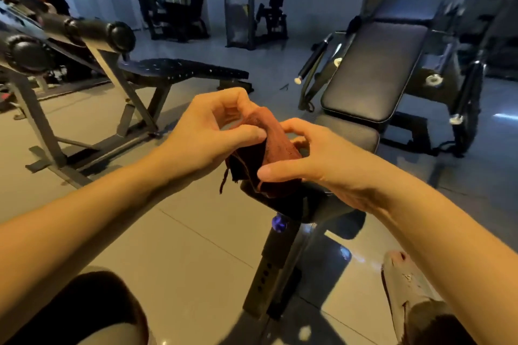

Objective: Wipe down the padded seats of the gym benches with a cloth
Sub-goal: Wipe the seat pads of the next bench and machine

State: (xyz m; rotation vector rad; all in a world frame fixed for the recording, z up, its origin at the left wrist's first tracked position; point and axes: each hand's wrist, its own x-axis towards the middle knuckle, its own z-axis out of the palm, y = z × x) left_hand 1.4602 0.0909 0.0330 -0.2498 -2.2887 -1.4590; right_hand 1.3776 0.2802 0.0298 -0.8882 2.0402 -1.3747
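Head view: both hands meet at the middle of the frame, holding a rust-red cloth (273, 145) in the air above the near end of an adjustable bench. The left hand (207, 134) pinches the cloth's upper part, thumb pressed against its near face and fingers curled over the top fold. The right hand (319, 162) grips the lower part, thumb laid along the bottom edge and fingers curled behind the fabric. The cloth is bunched, with a loose thread hanging from its left corner. Just beyond the hands lies the bench's padded seat (353, 134), dark and not touched by the cloth, and past it the tilted backrest (375, 70) rises toward the far right. Below the hands a blue knob (279, 223) sits on the bench's black post. To the left stands a flat bench (185, 68) on a grey frame, with black roller pads (92, 29) at the far left. A shoe (403, 283) rests on the tiled floor (196, 232) at the near right.
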